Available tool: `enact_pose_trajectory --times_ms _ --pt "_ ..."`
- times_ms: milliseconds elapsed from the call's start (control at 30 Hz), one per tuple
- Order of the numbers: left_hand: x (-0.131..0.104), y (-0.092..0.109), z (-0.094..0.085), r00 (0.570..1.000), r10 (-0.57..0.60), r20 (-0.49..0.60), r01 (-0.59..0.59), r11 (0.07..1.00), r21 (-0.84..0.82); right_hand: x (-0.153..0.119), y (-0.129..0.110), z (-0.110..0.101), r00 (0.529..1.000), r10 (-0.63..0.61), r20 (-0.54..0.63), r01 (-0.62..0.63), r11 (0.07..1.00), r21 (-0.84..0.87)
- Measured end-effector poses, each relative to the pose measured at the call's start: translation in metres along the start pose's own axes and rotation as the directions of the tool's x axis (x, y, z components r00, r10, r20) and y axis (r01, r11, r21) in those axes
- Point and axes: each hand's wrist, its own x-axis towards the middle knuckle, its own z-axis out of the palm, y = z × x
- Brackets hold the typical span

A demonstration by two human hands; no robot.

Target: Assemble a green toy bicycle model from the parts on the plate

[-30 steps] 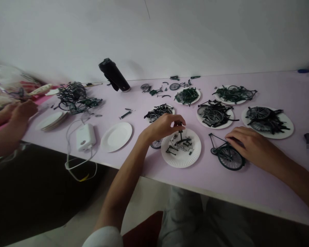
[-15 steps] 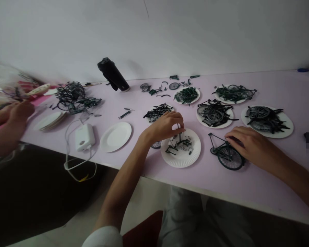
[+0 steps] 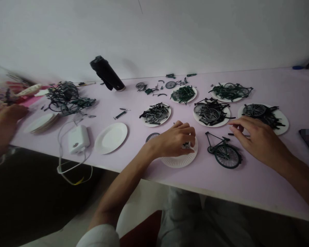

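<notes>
My left hand [image 3: 176,140] is over a white paper plate [image 3: 180,161] of small parts, its fingers curled down and hiding most of them; whether it grips a part is hidden. A partly built dark green model bicycle [image 3: 225,154] lies flat on the table, right of that plate. Beyond it my right hand [image 3: 252,135] hovers with thumb and forefinger apart and nothing between them. A thin dark piece lies just beside those fingers. Part of a wheel [image 3: 152,137] shows behind my left wrist.
Plates of dark bicycle parts [image 3: 157,115] stand farther back. A black bottle [image 3: 108,73], a bare paper plate [image 3: 112,138], a white power adapter [image 3: 78,139] with cable and a pile of model bicycles [image 3: 67,97] are to the left. Another person's hands [image 3: 9,118] are at far left.
My left hand has come down over the parts plate, covering its contents; the upright dark piece under its fingers no longer shows. My right hand has moved off the model bicycle, away to the upper right.
</notes>
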Motion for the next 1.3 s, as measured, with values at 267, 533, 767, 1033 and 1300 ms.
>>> enact_pose_trajectory --times_ms 267,533,767,1033,1300 --pt "0.002 -0.005 0.006 1.0 0.02 0.023 -0.019 0.999 -0.029 0.001 -0.005 -0.001 1.0 0.0 -0.006 0.0 1.0 0.0" --pt "0.0 -0.007 0.007 0.999 -0.023 0.042 0.025 0.998 -0.051 0.0 -0.002 0.0 1.0 -0.02 -0.015 0.019 1.0 -0.016" --pt "0.0 -0.008 0.007 0.999 -0.008 0.041 0.011 0.996 -0.087 0.001 -0.003 -0.001 0.999 -0.027 0.022 0.027 1.0 -0.006" --pt "0.0 -0.005 -0.001 0.997 -0.019 -0.081 0.004 0.983 -0.184 0.001 -0.006 -0.009 0.999 -0.026 -0.047 0.026 1.0 -0.003" --pt "0.005 0.001 0.005 0.958 -0.051 -0.281 -0.066 0.916 -0.395 -0.002 -0.016 0.003 0.98 -0.197 0.033 0.191 0.972 0.137"
